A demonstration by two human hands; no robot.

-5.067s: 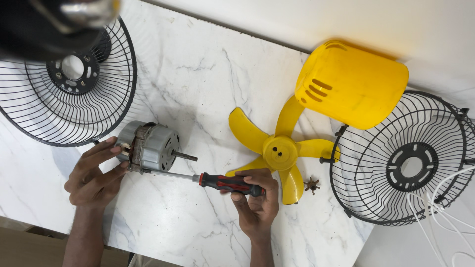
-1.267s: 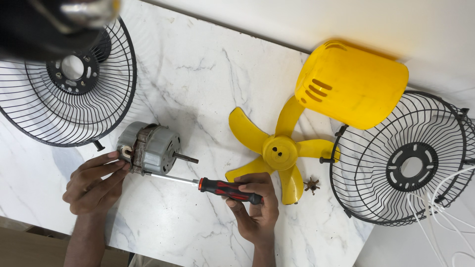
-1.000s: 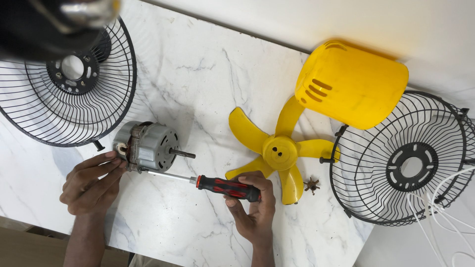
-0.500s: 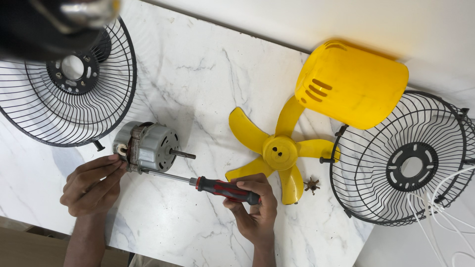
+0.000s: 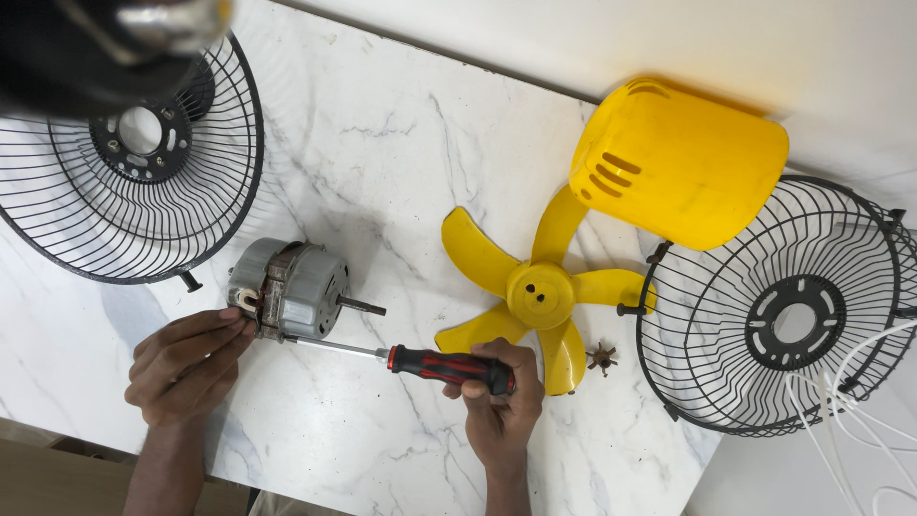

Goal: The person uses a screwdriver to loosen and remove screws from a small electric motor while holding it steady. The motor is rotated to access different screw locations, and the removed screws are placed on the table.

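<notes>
A grey metal fan motor (image 5: 291,289) lies on the white marble table (image 5: 382,143), its shaft pointing right. My left hand (image 5: 181,363) rests against the motor's left end, fingers steadying it. My right hand (image 5: 497,401) grips the red and black handle of a screwdriver (image 5: 420,361). The screwdriver's steel shank reaches left and its tip meets the lower edge of the motor.
A yellow fan blade (image 5: 535,291) lies right of the motor, with a yellow motor cover (image 5: 683,162) behind it. Black wire guards sit at the far left (image 5: 124,191) and right (image 5: 793,315). A small brown nut (image 5: 601,358) and white cables (image 5: 850,420) lie nearby.
The motor has shifted slightly under my left hand. My right hand has kept its grip, and the screwdriver has stayed against the motor with small turns.
</notes>
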